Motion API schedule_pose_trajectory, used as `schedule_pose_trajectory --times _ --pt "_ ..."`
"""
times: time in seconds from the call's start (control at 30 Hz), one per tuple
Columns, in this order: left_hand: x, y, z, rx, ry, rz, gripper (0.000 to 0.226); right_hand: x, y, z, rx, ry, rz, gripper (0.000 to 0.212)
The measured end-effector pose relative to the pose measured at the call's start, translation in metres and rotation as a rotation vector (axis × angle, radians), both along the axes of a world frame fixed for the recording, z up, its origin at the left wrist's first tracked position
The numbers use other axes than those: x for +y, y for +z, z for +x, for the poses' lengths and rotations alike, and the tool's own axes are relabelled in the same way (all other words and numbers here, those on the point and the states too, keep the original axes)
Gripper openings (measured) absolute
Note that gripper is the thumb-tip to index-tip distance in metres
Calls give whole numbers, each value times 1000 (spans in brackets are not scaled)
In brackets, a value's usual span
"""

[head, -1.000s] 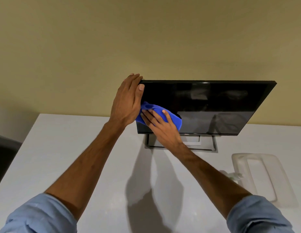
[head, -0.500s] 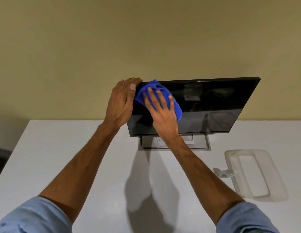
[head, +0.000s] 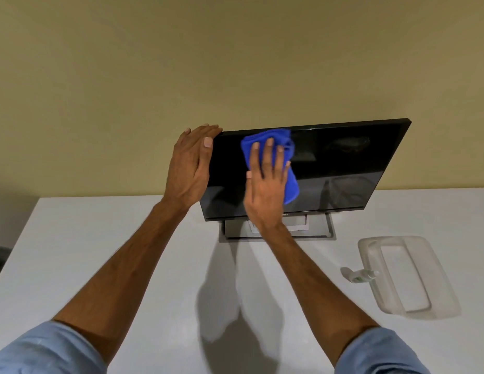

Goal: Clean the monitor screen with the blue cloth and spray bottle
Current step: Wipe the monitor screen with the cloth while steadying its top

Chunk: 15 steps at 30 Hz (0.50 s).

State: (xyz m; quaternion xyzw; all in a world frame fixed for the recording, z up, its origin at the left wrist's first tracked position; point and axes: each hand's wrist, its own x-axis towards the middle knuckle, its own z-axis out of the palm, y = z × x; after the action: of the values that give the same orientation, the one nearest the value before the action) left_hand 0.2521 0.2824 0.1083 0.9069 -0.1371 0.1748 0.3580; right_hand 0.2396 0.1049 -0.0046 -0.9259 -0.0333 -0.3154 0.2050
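Note:
A black monitor (head: 343, 168) stands on its stand at the back of the white table, screen dark and tilted back. My left hand (head: 191, 166) grips the monitor's upper left corner, fingers over the top edge and thumb on the front. My right hand (head: 266, 182) lies flat on the blue cloth (head: 288, 182), pressing it against the upper left part of the screen. A small white spray bottle (head: 357, 275) lies on its side on the table at the right, apart from both hands.
A translucent white plastic tray (head: 435, 276) lies right of the spray bottle, touching its nozzle end. The white table (head: 100, 252) ends at a left edge with dark floor beyond. A beige wall rises right behind the monitor.
My right hand has slid the blue cloth up and to the right across the screen, from the lower left to near the top edge. My left hand has stayed on the corner.

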Motion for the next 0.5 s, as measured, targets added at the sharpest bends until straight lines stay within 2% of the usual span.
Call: schedule_pose_trajectory --times 0.07,0.1,0.2,0.3,0.43,0.5 --pt "0 -2 1 1 -5 -7 54 22 -14 -1 31 110 -220 105" --pt "1 -4 2 6 -8 -10 54 30 -20 -1 53 170 -347 109" --pt "3 -9 2 25 -12 -2 55 32 -29 3 68 262 -554 104" --pt "3 -12 4 -10 -22 4 55 21 -25 6 19 226 -487 103" --pt "4 -13 6 -57 -28 0 51 -9 -16 7 -15 86 -331 116" --pt "4 -13 6 -61 -25 2 51 -33 -13 7 -13 2 -277 115"
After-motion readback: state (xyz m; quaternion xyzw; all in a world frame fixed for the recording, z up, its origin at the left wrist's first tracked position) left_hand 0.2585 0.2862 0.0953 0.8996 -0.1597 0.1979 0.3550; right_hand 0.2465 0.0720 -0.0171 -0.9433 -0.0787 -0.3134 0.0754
